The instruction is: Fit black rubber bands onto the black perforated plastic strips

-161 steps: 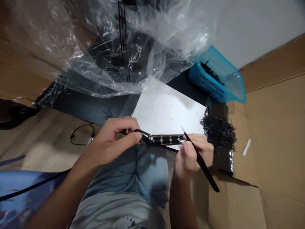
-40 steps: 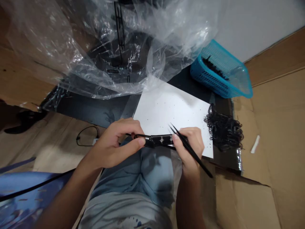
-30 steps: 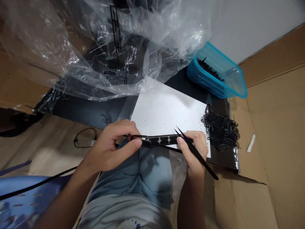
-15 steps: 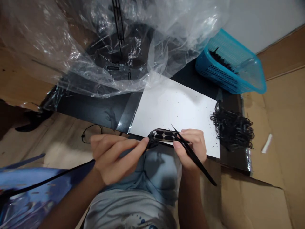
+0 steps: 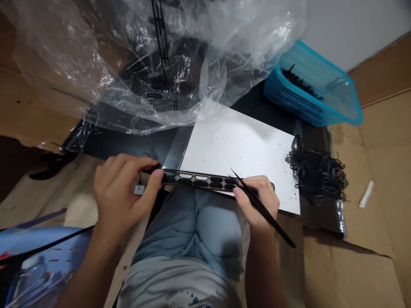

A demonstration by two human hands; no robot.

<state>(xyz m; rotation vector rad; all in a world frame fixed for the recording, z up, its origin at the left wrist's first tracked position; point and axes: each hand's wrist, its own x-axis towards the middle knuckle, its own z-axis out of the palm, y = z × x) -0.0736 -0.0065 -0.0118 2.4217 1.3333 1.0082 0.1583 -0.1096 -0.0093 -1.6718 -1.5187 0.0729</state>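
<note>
My left hand (image 5: 123, 188) is shut on the left end of a long black perforated strip (image 5: 201, 179), which has rows of oval holes and runs level across the lower edge of a white sheet (image 5: 244, 158). My right hand (image 5: 260, 203) pinches fine black tweezers (image 5: 266, 216), their points (image 5: 231, 172) just above the strip. The strip's right end passes behind that hand, so its grip there is hidden. Small dark specks dot the sheet.
A heap of curly black strands (image 5: 316, 173) lies right of the sheet. Beyond it stands a blue plastic basket (image 5: 308, 92) holding black strands. Clear plastic film (image 5: 128, 72) hangs above a black surface (image 5: 128, 147). Cardboard (image 5: 375, 171) lies around, with my lap below.
My left hand has moved left and the strip now lies stretched out flat, showing its full length. The right hand and tweezers have hardly moved.
</note>
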